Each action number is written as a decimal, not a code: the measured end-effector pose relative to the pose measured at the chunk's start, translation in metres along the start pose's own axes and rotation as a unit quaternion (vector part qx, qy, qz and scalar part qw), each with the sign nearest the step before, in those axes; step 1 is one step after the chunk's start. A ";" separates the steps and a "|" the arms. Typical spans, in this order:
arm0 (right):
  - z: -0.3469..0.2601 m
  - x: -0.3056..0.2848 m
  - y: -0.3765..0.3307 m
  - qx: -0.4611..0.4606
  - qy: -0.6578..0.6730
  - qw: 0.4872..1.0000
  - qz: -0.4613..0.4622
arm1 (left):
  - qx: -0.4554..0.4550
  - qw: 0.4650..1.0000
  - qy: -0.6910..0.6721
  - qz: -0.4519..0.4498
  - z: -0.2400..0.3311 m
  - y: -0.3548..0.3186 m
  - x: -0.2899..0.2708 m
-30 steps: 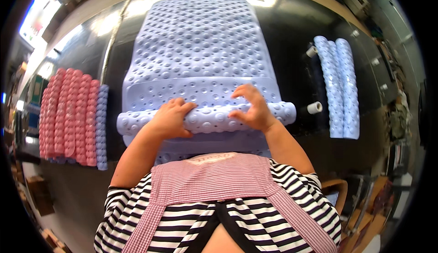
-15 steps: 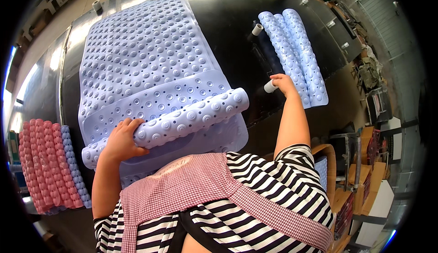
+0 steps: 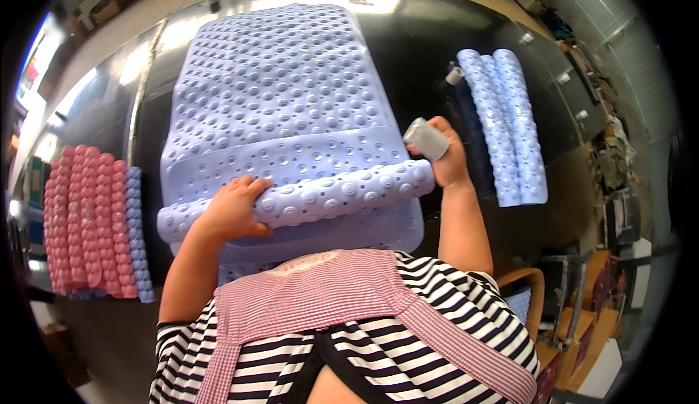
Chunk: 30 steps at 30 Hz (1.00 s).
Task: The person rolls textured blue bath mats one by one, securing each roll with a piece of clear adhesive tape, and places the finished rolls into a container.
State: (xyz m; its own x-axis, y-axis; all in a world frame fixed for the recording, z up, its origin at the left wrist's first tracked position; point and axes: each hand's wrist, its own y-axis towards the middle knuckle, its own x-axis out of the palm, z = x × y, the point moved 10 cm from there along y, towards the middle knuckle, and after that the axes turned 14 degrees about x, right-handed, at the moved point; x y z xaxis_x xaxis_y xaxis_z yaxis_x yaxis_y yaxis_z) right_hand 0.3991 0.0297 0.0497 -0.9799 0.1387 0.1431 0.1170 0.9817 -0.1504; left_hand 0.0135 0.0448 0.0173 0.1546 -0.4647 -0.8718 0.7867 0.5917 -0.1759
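Left hand: your left hand (image 3: 231, 211) lies on top of the rolled part of the pale blue mat (image 3: 291, 105), fingers curled over the roll near its left end.
Right hand: your right hand (image 3: 445, 160) is clamped on a small grey roll (image 3: 427, 138), at the right end of the mat's rolled part.
Mat: it lies on the dark counter (image 3: 429, 40) in front of you, its near edge rolled into a tube, the far part flat with its bumpy side up.
Right side: two rolled blue mats (image 3: 502, 124) lie side by side, apart from your right hand.
Left side: rolled pink mats (image 3: 80, 218) sit in a row, with a rolled blue one (image 3: 136, 233) beside them.
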 end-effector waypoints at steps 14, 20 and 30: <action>0.079 0.226 -0.001 0.071 -0.072 0.963 -0.250 | 0.159 0.932 -0.081 0.314 0.056 -0.018 -0.076; 0.082 0.226 -0.006 0.085 -0.094 0.958 -0.257 | 0.264 0.934 -0.051 0.236 0.080 -0.001 -0.075; 0.063 0.237 -0.029 -0.131 -0.390 0.899 -0.151 | 0.104 0.960 -0.222 0.136 0.055 0.030 -0.065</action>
State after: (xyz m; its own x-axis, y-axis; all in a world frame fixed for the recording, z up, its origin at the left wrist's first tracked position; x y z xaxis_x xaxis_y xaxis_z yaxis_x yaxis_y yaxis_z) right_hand 0.1532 0.0259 0.0267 -0.7764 -0.1722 -0.6063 -0.2396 0.9704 0.0312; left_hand 0.0605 0.0564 0.0937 0.5742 -0.5738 -0.5840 0.7761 0.6086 0.1652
